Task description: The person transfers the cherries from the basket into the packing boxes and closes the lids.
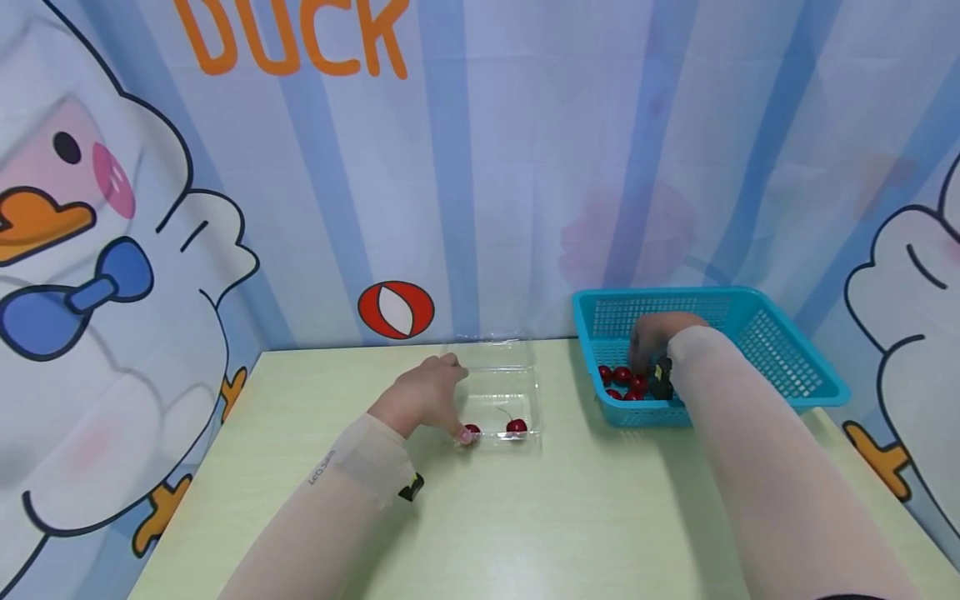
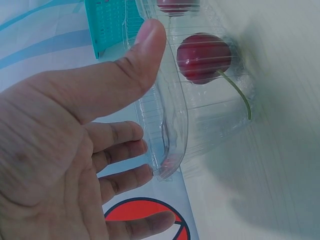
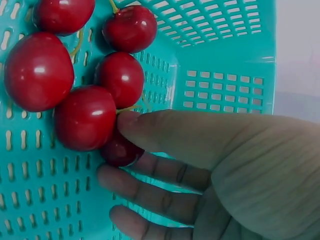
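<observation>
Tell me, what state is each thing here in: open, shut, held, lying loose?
Clear box: open, partly filled
Cherries in the box: two, lying inside, at least one with its stem
Blue basket: upright, open-topped, partly filled
Cherries in the basket: loose, some with stems
Left fingers: mostly straight, at the box's left side
Right fingers: around one cherry
Backdrop: hanging, lightly creased

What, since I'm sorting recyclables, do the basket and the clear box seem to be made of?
Basket: molded plastic by its look, with a soft sheen; regular slots pierce its walls. Clear box: probably thin, glossy plastic; it is see-through, with ridges and bright highlights. Which plastic either is, I can't tell.
</observation>
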### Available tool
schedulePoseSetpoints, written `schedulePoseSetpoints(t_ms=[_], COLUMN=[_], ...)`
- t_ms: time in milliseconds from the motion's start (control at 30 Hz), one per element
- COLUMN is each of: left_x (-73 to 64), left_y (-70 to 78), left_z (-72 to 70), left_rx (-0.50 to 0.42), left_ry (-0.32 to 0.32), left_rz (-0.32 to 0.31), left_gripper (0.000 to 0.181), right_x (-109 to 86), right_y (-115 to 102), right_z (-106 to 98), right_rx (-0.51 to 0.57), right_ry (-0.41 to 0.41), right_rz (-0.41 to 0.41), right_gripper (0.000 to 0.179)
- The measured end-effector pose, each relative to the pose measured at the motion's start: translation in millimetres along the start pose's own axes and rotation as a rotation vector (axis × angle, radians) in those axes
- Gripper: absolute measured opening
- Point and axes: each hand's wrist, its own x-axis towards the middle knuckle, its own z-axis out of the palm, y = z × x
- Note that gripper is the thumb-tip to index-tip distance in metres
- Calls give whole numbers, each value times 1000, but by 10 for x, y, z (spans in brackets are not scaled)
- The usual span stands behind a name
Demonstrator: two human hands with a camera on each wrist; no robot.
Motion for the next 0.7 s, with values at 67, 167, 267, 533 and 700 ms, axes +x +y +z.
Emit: schedulePoseSetpoints(t_ms=[67, 167, 267, 533, 700], left_x=[-2, -1, -4, -12, -6], left_y=[0, -2, 0, 2, 5], left_z=[2, 4, 4, 6, 12], left_rx=[-2, -3, -4, -13, -6], left_ry=[1, 4, 4, 4, 11], left_rz=[-1, -1, 0, -6, -2], left_gripper=[108, 108, 108, 108, 107], right_x=[28, 68, 92, 2, -149], right_y=[23, 49, 47, -75, -207], right_z=[-7, -28, -72, -286, -427], right_rx=[1, 5, 12, 147, 178], right_ry=[-11, -36, -61, -44, 8], right_rz=[-4, -14, -42, -109, -141], right_gripper=[11, 15, 18, 20, 15])
